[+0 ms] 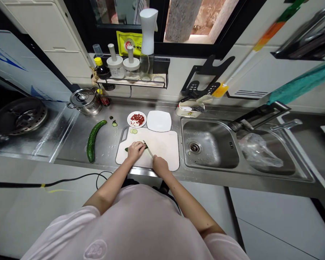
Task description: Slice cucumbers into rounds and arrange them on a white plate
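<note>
My left hand (136,150) is closed over a piece of cucumber (126,149) lying on the white cutting board (165,144); most of the piece is hidden by my fingers. In my right hand (160,165) is a knife (149,150), its blade angled up and left against the cucumber's right end. A couple of pale cucumber slices (134,131) lie at the board's upper left. Left of the board, a whole green cucumber (92,141) rests on the steel counter, with small cut ends (114,123) close by.
Behind the board stand a plate of chopped red pieces (137,119) and a white square plate (159,121). The double sink (209,144) is at right, with a plastic bag (260,151) in it. A lidded pot (85,102) and a wok (17,115) stand left. A condiment shelf (132,82) hangs above.
</note>
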Demonstrator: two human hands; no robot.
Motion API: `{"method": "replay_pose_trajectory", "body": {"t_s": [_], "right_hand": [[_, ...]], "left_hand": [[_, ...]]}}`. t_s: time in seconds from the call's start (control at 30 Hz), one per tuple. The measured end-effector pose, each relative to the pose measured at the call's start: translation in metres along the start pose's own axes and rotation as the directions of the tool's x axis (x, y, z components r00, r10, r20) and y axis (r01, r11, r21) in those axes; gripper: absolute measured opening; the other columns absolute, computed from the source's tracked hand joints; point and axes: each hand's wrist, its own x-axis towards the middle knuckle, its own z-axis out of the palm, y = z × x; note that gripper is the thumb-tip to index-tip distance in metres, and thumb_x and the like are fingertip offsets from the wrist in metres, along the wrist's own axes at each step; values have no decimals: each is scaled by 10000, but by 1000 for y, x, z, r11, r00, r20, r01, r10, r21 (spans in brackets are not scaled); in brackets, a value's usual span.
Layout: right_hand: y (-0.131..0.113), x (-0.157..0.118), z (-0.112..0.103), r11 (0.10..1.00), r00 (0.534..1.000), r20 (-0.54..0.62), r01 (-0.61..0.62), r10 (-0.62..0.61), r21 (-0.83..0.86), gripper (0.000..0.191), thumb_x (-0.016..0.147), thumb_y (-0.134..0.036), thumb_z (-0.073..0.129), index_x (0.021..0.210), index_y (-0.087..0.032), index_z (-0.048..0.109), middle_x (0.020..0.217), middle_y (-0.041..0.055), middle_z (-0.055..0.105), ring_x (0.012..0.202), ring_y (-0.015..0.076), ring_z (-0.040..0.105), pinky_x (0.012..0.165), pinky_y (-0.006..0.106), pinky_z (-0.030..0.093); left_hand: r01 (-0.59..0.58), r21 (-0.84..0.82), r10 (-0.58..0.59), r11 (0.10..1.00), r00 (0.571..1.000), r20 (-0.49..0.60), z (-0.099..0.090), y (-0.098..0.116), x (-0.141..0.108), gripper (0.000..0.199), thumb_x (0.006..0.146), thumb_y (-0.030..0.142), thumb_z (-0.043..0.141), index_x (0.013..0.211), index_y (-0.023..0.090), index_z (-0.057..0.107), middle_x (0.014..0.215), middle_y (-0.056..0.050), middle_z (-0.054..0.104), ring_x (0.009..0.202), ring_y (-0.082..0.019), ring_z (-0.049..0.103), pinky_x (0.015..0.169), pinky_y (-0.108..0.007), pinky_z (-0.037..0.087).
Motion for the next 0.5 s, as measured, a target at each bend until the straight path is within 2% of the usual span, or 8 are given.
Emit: {"method": "replay_pose_trajectory", "body": {"t_s": [0.33,0.5], "right_hand": [[-16,28,-10,999,999,-33,15,-14,30,229,890,-88,360,1032,-142,532,965,127,664,908,200,648,728,265,452],[-19,31,-14,999,999,-29,15,-14,29,238,883,-84,365,1041,-141,534,959,122,667,923,204,645,732,270,454]], "left_hand": [[-3,-6,3,1000,1000,12,-2,1,0,205,898,322,502,943,251,690,947,-33,665,893,-161,564,760,-288,428],[-6,-7,6,1000,1000,19,-3,2,1,207,901,325,499,931,247,688,936,-29,665,888,-158,560,768,-286,423]]}}
